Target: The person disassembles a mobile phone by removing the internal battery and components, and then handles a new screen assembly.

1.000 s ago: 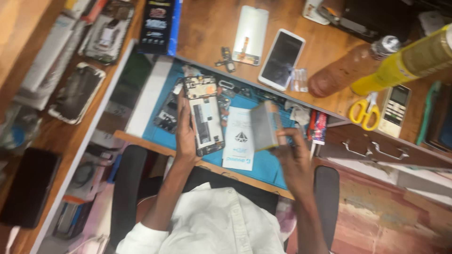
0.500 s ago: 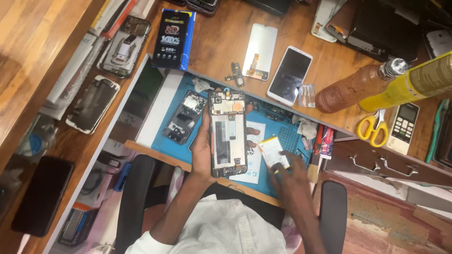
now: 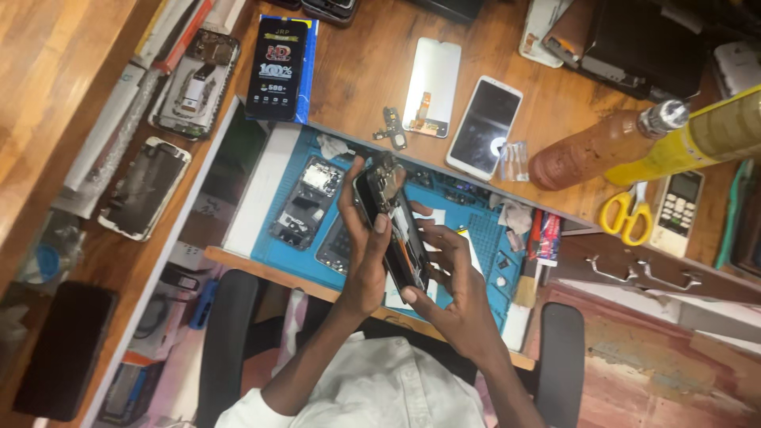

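Head view: left hand (image 3: 366, 254) gripping opened phone (image 3: 394, 230) along its edge, thumb over inner side, phone tilted above blue mat (image 3: 476, 208). Right hand (image 3: 453, 277) clasped on phone's lower end, fingers spread over exposed inside (back cover off). Second opened phone (image 3: 304, 203) lying on mat just left. White phone (image 3: 484, 127), brown bottle (image 3: 602, 147), yellow scissors (image 3: 628, 212) on wooden desk (image 3: 357, 71) beyond.

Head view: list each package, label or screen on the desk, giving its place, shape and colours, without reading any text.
Phone-part box: top left, flat rectangle, blue edges, black front.
Bare display panel: top centre, pale grey, face down.
White smartphone: right of the panel, dark screen.
Remote control: far right, cream, small grey screen.
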